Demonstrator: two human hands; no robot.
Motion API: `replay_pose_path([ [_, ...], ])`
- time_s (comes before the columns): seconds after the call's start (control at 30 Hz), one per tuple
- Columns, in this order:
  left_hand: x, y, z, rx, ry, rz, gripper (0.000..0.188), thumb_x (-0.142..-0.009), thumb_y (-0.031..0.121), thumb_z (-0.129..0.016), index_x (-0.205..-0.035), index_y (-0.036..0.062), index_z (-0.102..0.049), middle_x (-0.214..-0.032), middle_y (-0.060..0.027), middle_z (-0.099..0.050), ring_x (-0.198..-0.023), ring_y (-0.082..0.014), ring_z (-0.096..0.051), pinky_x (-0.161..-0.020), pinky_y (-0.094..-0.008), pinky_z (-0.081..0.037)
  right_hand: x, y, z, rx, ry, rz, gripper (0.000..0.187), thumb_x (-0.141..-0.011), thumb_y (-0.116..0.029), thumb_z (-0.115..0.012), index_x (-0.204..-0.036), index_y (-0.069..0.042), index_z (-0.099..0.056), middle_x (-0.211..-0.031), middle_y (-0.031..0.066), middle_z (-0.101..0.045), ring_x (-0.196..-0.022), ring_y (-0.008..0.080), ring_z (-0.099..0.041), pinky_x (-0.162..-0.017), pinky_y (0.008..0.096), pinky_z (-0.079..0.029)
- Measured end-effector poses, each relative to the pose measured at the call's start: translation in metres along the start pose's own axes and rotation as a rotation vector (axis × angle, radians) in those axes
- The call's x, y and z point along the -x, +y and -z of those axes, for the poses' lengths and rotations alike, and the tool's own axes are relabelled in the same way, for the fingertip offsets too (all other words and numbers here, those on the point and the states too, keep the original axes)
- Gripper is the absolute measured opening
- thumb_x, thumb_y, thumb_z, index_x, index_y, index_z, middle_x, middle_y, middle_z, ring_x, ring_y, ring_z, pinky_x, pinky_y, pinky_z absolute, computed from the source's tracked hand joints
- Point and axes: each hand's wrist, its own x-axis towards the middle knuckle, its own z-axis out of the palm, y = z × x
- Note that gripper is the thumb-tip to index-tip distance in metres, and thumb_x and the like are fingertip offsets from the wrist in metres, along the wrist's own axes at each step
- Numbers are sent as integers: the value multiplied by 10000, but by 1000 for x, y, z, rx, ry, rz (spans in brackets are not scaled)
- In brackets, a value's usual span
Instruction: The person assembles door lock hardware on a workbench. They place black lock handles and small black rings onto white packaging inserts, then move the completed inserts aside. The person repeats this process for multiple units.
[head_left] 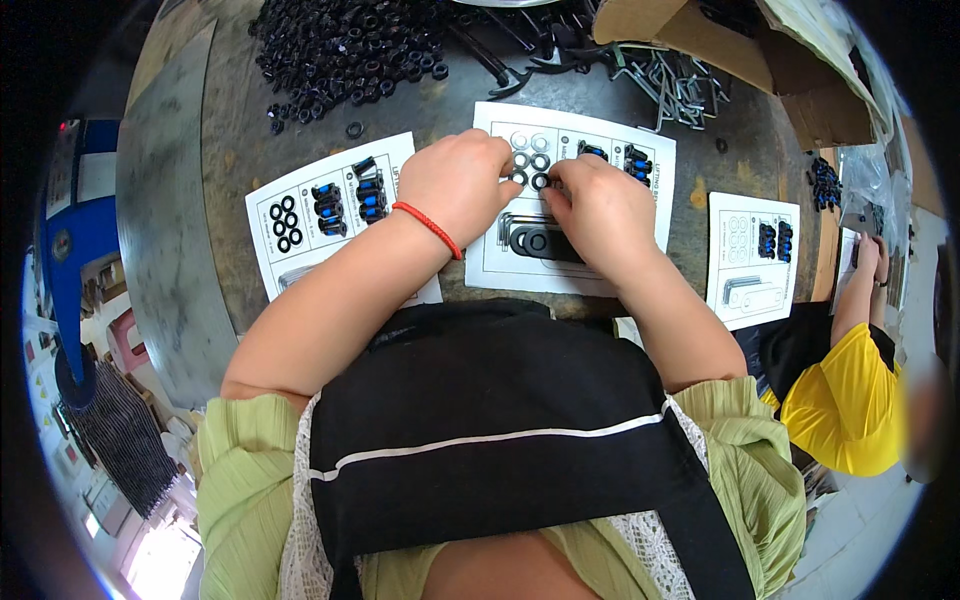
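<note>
A white printed card (490, 265) lies on the worktable in front of me. Flat silver washers (519, 141) sit in two columns near its upper left, with black rings on the lower ones. My left hand (462, 178), a red braided cord at its wrist, pinches a black ring (518, 177) at the left column. From the other side, my right hand (603, 205) has thumb and finger closed on a black ring (541, 182). Black bolts with blue thread patches (638, 163) stand to the right on the card, partly behind my right hand. Below the rings lies a black flat part (540, 241).
A similar card (262, 235) with rings and bolts lies left, another (720, 290) right. Piled black nuts (340, 50), hex keys (670, 85) and a cardboard box (690, 40) line the far side. A person in yellow (845, 410) works at right beside loose bolts (825, 184).
</note>
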Motion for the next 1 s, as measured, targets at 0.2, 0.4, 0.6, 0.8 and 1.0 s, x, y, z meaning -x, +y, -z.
replay_pose_path([
  [0.2, 33, -16, 29, 159, 117, -24, 224, -800, 264, -757, -912, 88, -677, -862, -72, -620, -783, -244, -621, -685, -351, -510, 11, -13, 0, -74, 59, -26, 121, -825, -198, -705, -883, -92, -700, -822, 72, -646, -735, 275, -660, -635, 393, -530],
  [0.4, 145, -116, 72, 254, 583, 358, 336, -857, 152, -710, -1162, 36, -633, -1187, -99, -602, -1089, -203, -597, -861, -317, -498, 35, -46, 9, -587, -2, 43, 203, -867, -85, -667, -1044, 14, -658, -912, 136, -632, -775, 243, -648, -698, 342, -535],
  [0.6, 251, -167, 9, 314, 617, 581, 623, -918, 352, -657, -1382, -2, -440, -1497, -272, -324, -1416, -381, -296, -1129, -446, -295, 46, -108, -9, -766, -488, 77, 595, -882, -153, -668, -1401, -6, -416, -1227, 222, -560, -986, 264, -611, -865, 356, -510],
  [0.8, 260, -138, -4, 606, 676, 529, 652, -946, 336, -617, -1428, -29, -373, -1458, -292, -372, -1396, -360, -338, -1140, -423, -282, 63, -142, -18, -820, -549, -37, 695, -857, -143, -677, -1461, -36, -352, -1299, 258, -509, -973, 257, -611, -863, 357, -505],
  [1.0, 265, -135, 20, 1557, 895, 647, 554, -944, 201, -587, -1392, -81, -419, -1372, -193, -505, -1275, -255, -482, -1057, -349, -389, 81, -150, -51, -1421, -414, -238, 678, -765, -6, -604, -1414, -44, -410, -1372, 150, -447, -1276, 232, -374, -1093, 362, -275],
])
